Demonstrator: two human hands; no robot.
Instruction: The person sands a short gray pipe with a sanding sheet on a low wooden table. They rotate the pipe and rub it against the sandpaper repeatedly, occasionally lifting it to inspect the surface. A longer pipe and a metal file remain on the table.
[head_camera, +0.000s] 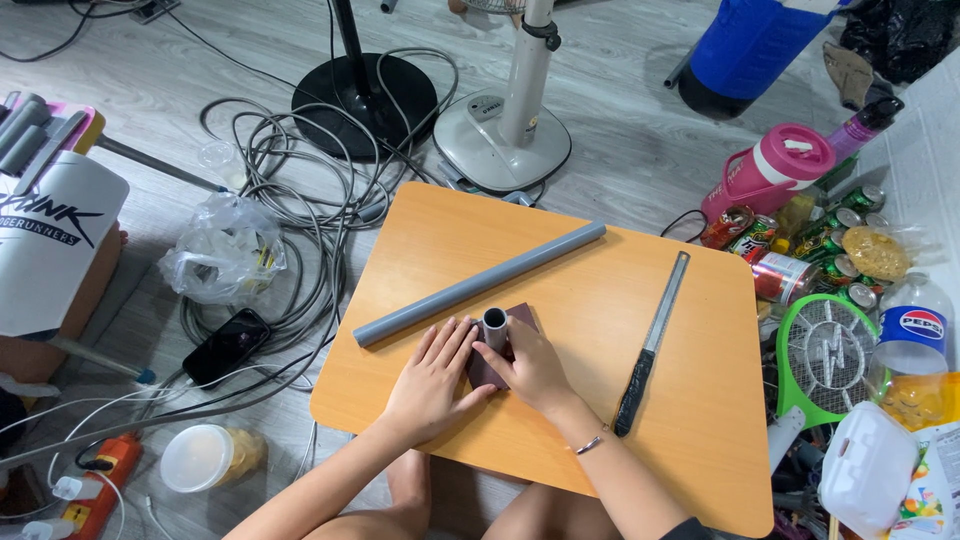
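My right hand is closed around a short grey pipe piece, standing it upright on its cut end near the middle of the frame. Under it lies a dark brown sheet, sandpaper by the look of it, flat on the small orange table. My left hand is open, palm down and fingers spread, pressing on the left part of that sheet just beside the pipe piece.

The pipe piece looks like rigid plastic: light, stiff, hollow, with a smooth wall that could slip if I hold it loosely. I judge the best hold is low on its side wall, fingers wrapped round, so it stays square to the sheet and does not tip. The sheet is thin and floppy and would slide or curl without a flat palm on it.

Just above my hands, a long grey pipe lies slantwise across the table, running toward the upper right. To the right of my hands lies a long metal file with a black handle, well apart from the pipe piece. A tangle of grey cables covers the floor in the upper left, and a black phone lies at the left.
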